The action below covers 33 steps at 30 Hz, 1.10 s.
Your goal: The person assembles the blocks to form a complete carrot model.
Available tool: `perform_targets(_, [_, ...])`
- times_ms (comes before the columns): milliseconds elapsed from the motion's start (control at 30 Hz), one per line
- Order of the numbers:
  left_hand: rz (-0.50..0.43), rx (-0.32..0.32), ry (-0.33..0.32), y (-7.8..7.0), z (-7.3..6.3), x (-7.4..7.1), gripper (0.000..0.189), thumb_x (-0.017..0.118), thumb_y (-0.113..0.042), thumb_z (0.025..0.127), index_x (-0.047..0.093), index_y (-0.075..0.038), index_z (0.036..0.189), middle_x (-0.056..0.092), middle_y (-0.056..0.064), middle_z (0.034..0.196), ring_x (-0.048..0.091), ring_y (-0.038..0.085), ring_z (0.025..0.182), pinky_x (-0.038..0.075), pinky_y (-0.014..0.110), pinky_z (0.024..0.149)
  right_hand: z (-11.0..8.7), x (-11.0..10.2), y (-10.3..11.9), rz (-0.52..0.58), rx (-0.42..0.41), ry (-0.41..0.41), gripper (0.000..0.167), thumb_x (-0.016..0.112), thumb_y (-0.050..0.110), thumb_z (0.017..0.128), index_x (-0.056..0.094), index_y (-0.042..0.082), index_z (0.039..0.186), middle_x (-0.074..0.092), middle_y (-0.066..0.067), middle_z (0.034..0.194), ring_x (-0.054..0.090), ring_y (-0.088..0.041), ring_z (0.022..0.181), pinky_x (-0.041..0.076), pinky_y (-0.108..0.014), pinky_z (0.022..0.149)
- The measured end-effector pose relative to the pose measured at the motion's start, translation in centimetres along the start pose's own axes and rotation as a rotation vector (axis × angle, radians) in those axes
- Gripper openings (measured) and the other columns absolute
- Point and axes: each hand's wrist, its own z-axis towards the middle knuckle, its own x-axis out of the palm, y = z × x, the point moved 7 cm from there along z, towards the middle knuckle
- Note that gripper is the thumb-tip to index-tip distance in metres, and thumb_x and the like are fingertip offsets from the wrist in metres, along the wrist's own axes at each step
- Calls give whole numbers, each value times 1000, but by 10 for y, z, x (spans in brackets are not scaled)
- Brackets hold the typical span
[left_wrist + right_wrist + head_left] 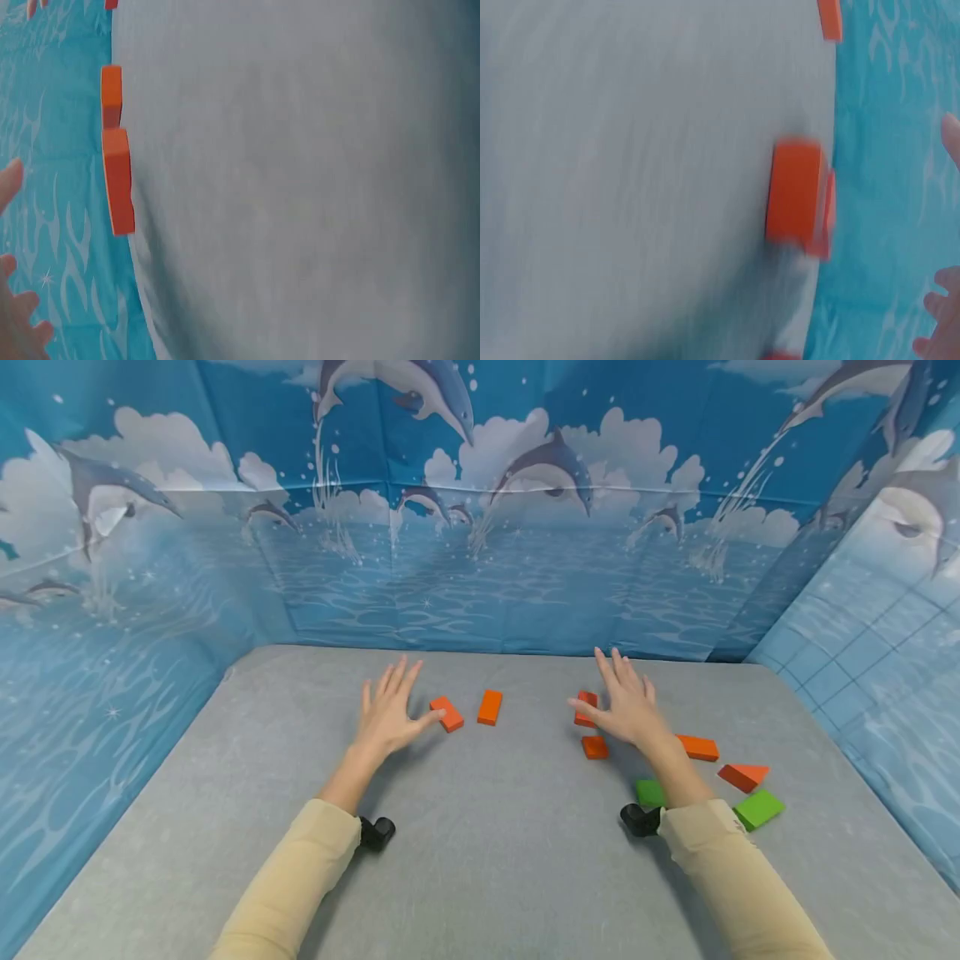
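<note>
We see the left hand [388, 717] and right hand [626, 706] with fingers spread apart, holding nothing. Two orange blocks [490, 707] lie near the left hand; a red block [588, 697] and a square [595, 747] lie by the right, with a bar [697, 747], a wedge [744, 777] and two green blocks [759, 810] nearer the right forearm. All eight sit loose on the table [510, 827], none stacked. We judge nothing is underway; whether handling is finished or unstarted, we cannot tell.
</note>
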Motion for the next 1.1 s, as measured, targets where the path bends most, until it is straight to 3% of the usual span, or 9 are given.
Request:
perform_targets(300, [-321, 4, -33, -10, 3, 16, 86, 70, -47, 75, 29, -14, 144, 30, 10, 146, 28, 31, 132, 20, 55, 104, 21, 24, 43, 206, -137, -62, 93, 61, 48, 84, 2, 18, 149, 5, -13, 153, 10, -37, 137, 10, -64, 101])
perform_targets(500, [-428, 43, -25, -9, 1, 31, 84, 75, -37, 73, 34, -9, 141, 37, 14, 141, 35, 34, 126, 28, 54, 100, 31, 42, 64, 298, -223, -55, 91, 67, 35, 83, 9, 11, 148, 14, -15, 151, 15, -32, 137, 14, -57, 105])
perform_targets(833, [-454, 65, -64, 0, -1, 45, 80, 78, -32, 71, 41, -5, 137, 45, 14, 133, 38, 33, 123, 28, 51, 101, 44, 73, 74, 471, -246, 30, 85, 68, 27, 83, 16, 10, 147, 18, -13, 150, 19, -30, 136, 18, -51, 107])
perform_targets(1100, [-315, 42, -52, 0, -2, 50, 71, 74, -39, 74, 46, -11, 133, 47, 12, 132, 40, 30, 121, 28, 52, 99, 47, 93, 79, 496, -228, 69, 80, 71, 27, 80, 28, 7, 144, 29, -14, 146, 27, -28, 134, 22, -46, 107])
